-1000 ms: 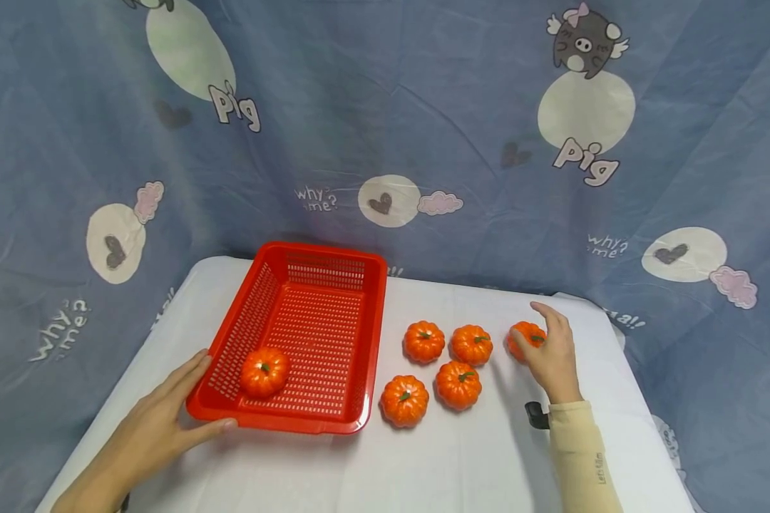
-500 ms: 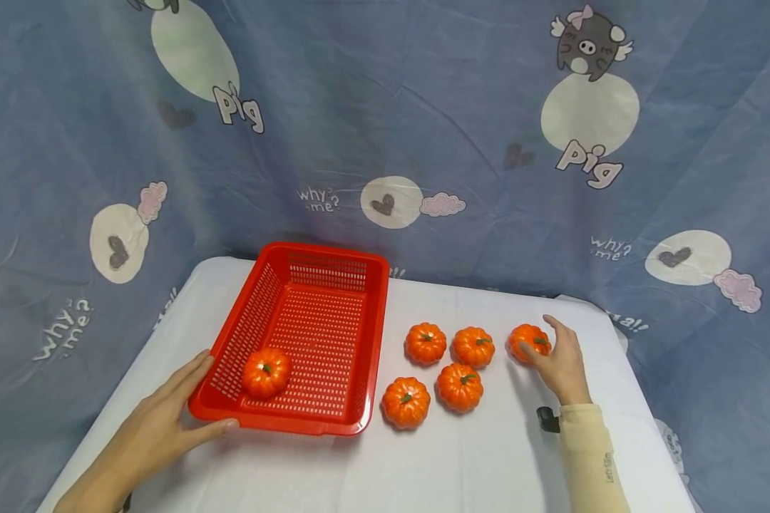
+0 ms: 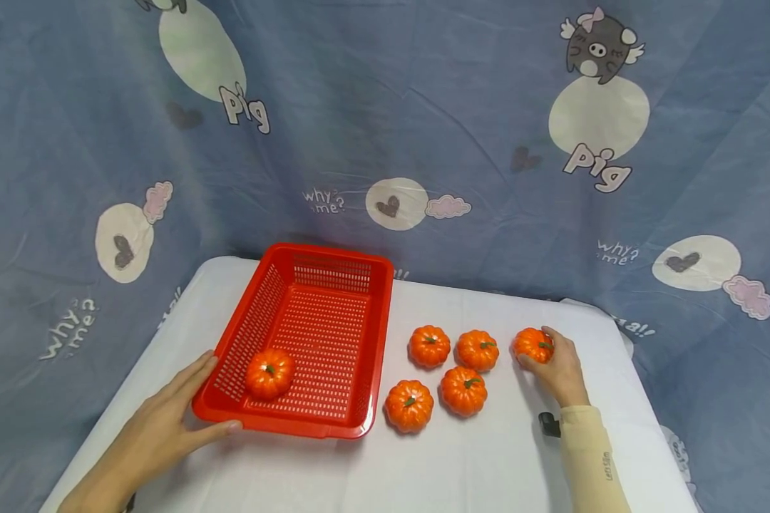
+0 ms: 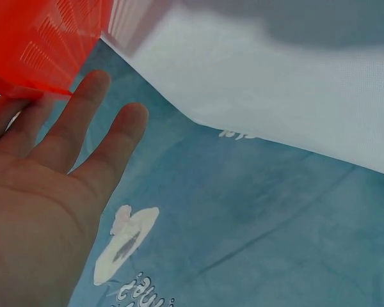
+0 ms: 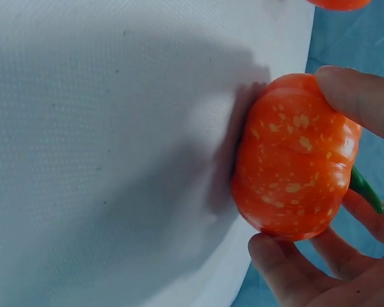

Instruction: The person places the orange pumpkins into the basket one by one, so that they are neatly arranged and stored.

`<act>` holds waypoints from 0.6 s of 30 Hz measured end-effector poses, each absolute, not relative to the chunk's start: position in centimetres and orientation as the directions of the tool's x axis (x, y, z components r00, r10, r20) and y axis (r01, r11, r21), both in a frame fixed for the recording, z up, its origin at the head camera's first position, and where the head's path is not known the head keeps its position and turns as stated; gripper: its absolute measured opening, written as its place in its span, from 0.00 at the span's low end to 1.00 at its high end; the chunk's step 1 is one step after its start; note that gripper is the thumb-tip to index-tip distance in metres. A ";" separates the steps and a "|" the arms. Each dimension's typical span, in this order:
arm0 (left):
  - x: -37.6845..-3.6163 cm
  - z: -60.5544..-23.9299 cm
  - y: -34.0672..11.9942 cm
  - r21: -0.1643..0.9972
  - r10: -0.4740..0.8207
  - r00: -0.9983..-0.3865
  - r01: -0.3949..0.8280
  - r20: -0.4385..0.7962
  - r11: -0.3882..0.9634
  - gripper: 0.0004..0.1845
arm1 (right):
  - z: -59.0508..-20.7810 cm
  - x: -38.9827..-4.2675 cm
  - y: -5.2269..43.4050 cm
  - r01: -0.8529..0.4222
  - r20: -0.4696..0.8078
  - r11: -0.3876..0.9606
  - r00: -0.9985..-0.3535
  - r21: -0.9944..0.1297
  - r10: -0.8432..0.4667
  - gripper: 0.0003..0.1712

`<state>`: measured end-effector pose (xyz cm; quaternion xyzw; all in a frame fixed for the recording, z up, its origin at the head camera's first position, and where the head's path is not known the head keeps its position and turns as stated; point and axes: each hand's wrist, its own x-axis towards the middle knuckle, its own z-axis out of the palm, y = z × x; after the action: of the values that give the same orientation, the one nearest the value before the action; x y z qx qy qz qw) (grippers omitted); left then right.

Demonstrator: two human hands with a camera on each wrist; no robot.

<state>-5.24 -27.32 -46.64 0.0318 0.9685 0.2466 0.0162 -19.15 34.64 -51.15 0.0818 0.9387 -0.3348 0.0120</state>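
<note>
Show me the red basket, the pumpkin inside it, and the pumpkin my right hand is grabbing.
red basket (image 3: 326, 253), head view, far rim
pumpkin in basket (image 3: 269, 373), head view, top
gripped pumpkin (image 5: 294, 160), right wrist view, side

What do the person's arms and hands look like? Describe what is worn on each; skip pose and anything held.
The left hand and its forearm are bare, with no sleeve in view. The right hand is bare too, but its forearm wears a cream long sleeve with small dark lettering near the cuff, too small to read. A small black device sits at the right wrist.

Left wrist view: basket (image 4: 45, 38) cut off by edge; pumpkins hidden.
</note>
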 end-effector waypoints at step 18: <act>-5.1 -46.8 -27.6 0.495 0.076 -0.997 0.071 0.010 0.866 0.64 | -50.5 -18.9 34.5 0.091 0.051 0.770 -0.986 -0.632 0.158 0.45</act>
<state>-5.12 -27.56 -46.79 0.0378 0.9659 0.2560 0.0048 -18.93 34.48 -50.48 0.0662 0.9393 -0.3327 -0.0505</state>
